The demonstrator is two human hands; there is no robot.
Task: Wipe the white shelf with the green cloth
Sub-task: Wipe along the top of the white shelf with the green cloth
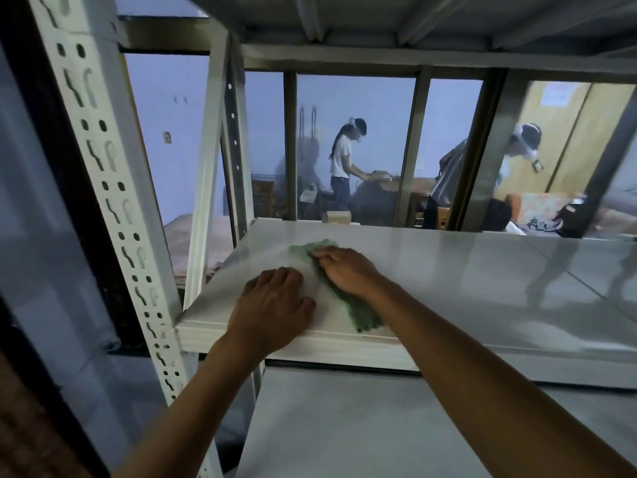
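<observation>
White metal shelf (pixel 448 270) carries both hands near its front left corner. Left hand (pixel 272 305) lies flat, palm down, holding nothing. Just beyond, right hand (pixel 346 270) presses on the green cloth (pixel 358 310), fingers curled over it. Farther back, 2 people (pixel 343 160) stand behind glass.

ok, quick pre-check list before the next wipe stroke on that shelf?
1. Green cloth under the right hand: ok, palm presses it flat.
2. Cloth lies on the white shelf: ok, though its near end reaches the front edge.
3. Left hand out of the stroke path: ok for a stroke to the right; it rests flat beside the cloth at the front left corner.
4. Shelf to the right free of objects: ok, only reflections show.
5. Headroom under the upper shelf: ok.
6. Dirt left on the surface: cannot tell.
</observation>
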